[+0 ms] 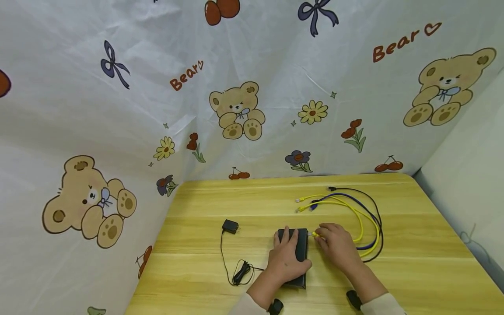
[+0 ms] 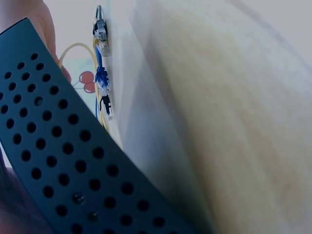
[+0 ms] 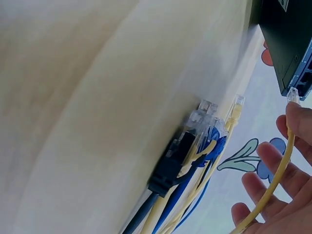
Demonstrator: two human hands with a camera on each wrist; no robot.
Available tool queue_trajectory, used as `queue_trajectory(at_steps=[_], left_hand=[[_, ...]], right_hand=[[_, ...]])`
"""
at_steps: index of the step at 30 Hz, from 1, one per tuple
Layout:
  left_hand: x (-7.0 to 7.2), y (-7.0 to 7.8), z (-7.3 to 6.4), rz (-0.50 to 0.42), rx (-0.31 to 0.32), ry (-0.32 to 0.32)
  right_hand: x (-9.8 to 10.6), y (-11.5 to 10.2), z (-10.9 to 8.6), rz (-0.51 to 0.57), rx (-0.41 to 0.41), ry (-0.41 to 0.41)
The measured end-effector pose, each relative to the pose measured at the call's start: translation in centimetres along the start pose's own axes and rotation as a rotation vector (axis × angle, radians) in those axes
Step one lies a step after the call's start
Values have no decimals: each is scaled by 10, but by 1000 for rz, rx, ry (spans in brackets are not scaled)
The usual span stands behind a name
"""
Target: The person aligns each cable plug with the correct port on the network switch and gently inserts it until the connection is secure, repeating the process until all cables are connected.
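Black box (image 1: 301,246) sits lower centre of head frame, left hand (image 1: 285,260) spread flat on top. Right hand (image 1: 338,247) pinches yellow cable (image 3: 274,186) at box's right edge. Seating unclear; push plug (image 3: 292,94) straight, box braced.

Slanting in from seven o'clock with left forearm (image 1: 264,285), resting left hand (image 1: 285,260) palm down, fingers (image 1: 286,236) spread toward twelve, thumb (image 1: 302,267) toward three. Slanting in from five with right forearm (image 1: 367,281), pinching with right hand (image 1: 338,246) between thumb and index finger (image 3: 283,127), aimed toward ten.
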State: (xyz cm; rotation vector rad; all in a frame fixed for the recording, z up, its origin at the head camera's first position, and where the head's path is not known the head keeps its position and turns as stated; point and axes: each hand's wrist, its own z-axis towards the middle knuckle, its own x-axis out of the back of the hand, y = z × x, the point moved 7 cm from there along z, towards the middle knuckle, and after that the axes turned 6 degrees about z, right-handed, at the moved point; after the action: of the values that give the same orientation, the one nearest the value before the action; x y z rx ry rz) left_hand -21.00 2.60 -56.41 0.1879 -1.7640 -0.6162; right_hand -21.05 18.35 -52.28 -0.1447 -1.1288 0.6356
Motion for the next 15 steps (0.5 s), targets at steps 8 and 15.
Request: queue_trajectory(at_steps=[8, 15], left_hand=[[2, 3, -1, 32, -2, 1], [0, 4, -1, 67, -17, -13]], right_hand=[[-2, -2, 3, 7, 34, -11], [-4, -5, 5, -40, 34, -35]])
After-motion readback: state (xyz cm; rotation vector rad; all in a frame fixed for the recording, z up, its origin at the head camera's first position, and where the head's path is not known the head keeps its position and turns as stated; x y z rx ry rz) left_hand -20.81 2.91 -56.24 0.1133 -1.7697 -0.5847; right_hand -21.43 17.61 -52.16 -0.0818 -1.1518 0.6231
